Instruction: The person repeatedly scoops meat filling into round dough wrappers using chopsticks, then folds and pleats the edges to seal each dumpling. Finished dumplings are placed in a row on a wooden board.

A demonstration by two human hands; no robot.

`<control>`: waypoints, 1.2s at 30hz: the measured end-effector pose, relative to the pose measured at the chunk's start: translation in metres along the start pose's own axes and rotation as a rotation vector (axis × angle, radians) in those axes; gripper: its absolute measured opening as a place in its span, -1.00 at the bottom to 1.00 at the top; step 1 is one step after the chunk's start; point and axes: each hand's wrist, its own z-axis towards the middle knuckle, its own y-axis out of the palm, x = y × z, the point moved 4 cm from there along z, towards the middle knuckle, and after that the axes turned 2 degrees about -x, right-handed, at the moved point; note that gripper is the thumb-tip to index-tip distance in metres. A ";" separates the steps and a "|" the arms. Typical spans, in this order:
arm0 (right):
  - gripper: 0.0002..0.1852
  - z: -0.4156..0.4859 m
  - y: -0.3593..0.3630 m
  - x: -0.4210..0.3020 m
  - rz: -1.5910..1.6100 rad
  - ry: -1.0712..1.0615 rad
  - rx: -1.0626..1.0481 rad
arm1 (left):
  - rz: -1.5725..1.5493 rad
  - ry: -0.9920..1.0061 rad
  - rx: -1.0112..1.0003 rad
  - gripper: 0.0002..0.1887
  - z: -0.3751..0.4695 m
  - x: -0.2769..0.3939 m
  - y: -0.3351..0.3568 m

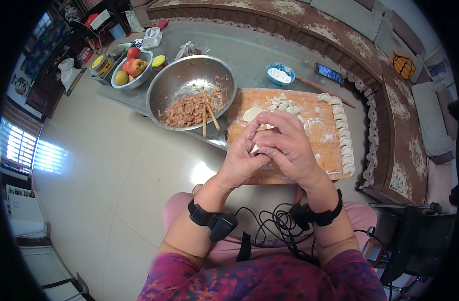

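Note:
My left hand [241, 160] and my right hand [291, 148] meet over the wooden board, pressed around a dumpling [255, 148], of which only a pale bit of dough shows between the fingers. Beneath and beyond them lie a flat dough wrapper [252, 114] and a heap of small dough pieces [283, 103] on the floured board [323, 145]. Folded dumplings [341, 124] form a row along its right edge. To the left, a large steel bowl [176, 81] holds minced filling [188, 109] with wooden chopsticks [204, 120] stuck in it.
Behind the board are a blue bowl of flour [280, 74], a rolling pin [323, 89] and a phone [329, 73]. A fruit basket [144, 77] and a lidded jar [159, 62] stand left of the steel bowl. Black cables [276, 225] hang between my forearms.

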 end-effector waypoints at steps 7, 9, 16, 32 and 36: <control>-0.81 0.002 -0.007 -0.005 0.064 0.039 0.109 | -0.132 0.086 0.031 -0.11 -0.001 0.001 0.002; -0.80 0.003 -0.006 -0.007 0.028 0.025 0.065 | -0.146 0.125 0.026 -0.12 -0.002 0.002 0.004; -0.79 0.000 -0.011 -0.012 -0.029 0.042 0.202 | -0.299 0.225 0.048 -0.15 -0.003 0.005 0.004; -0.83 -0.007 -0.002 -0.005 -0.015 0.144 0.212 | -0.381 0.218 0.112 -0.26 -0.002 0.004 0.000; -0.88 -0.008 0.004 -0.001 -0.002 0.233 0.207 | -0.393 0.196 0.133 -0.27 0.000 0.001 -0.001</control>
